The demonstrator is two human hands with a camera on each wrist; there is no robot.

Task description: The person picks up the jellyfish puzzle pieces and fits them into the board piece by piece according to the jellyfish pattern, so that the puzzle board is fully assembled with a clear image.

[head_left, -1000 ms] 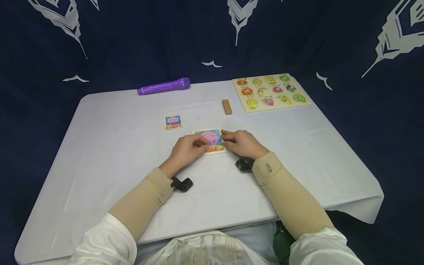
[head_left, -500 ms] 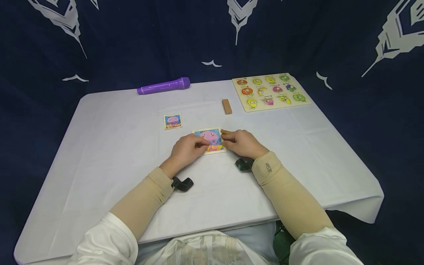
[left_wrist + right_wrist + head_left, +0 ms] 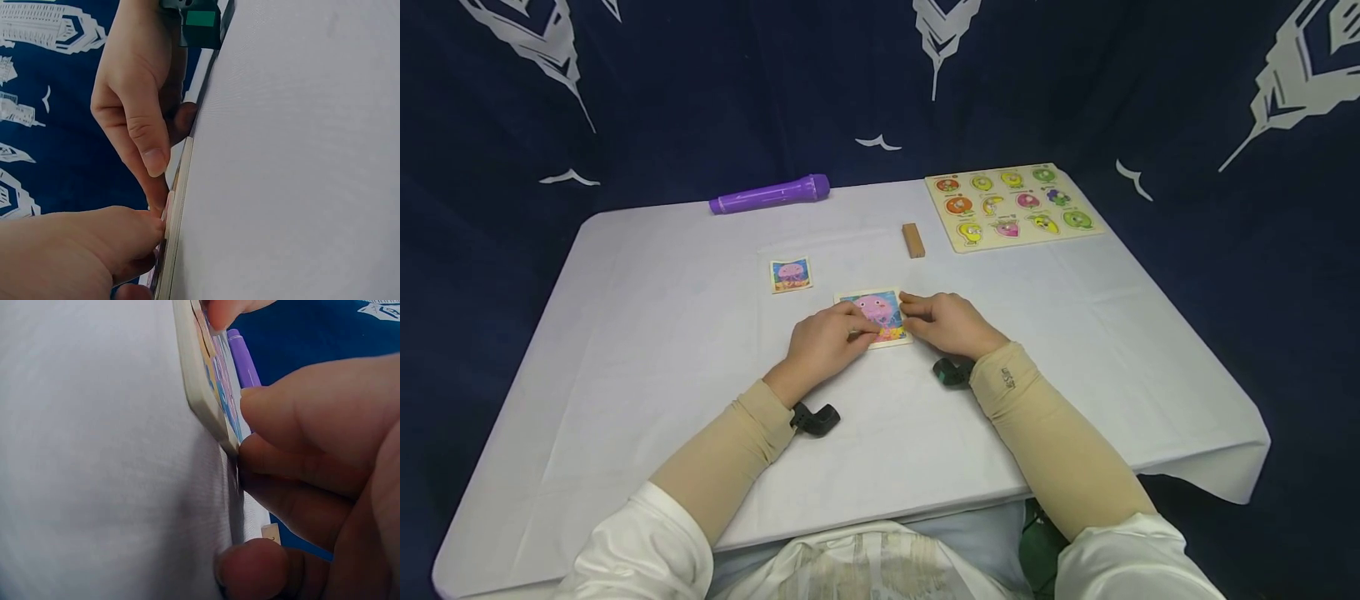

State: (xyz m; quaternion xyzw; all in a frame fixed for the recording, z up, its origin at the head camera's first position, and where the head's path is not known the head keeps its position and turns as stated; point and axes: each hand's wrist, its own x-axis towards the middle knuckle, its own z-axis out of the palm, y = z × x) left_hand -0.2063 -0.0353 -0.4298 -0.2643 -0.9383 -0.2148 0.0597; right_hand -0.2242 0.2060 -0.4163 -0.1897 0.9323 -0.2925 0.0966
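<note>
A small square jigsaw puzzle (image 3: 887,310) with a pink octopus picture and a pale wooden rim lies mid-table. My left hand (image 3: 827,337) reaches over its lower left part, thumb and index tips close together on the picture. In the left wrist view, the fingertips of my left hand (image 3: 81,247) are right at the puzzle's top; I cannot tell whether they pinch a piece. My right hand (image 3: 955,325) holds the right edge of the puzzle with thumb and fingers, seen at a corner of the wooden rim (image 3: 209,412) in the right wrist view.
Left of the puzzle lies a small picture card (image 3: 791,275) with a like octopus. A brown wooden block (image 3: 913,241) lies behind it. Toward the back are a purple tube-shaped thing (image 3: 771,197) and a fruit puzzle board (image 3: 1015,208), on a white tablecloth (image 3: 647,333).
My left hand has shifted slightly to the right over the puzzle, its fingertips nearer the lower middle. My right hand stays at the right edge.
</note>
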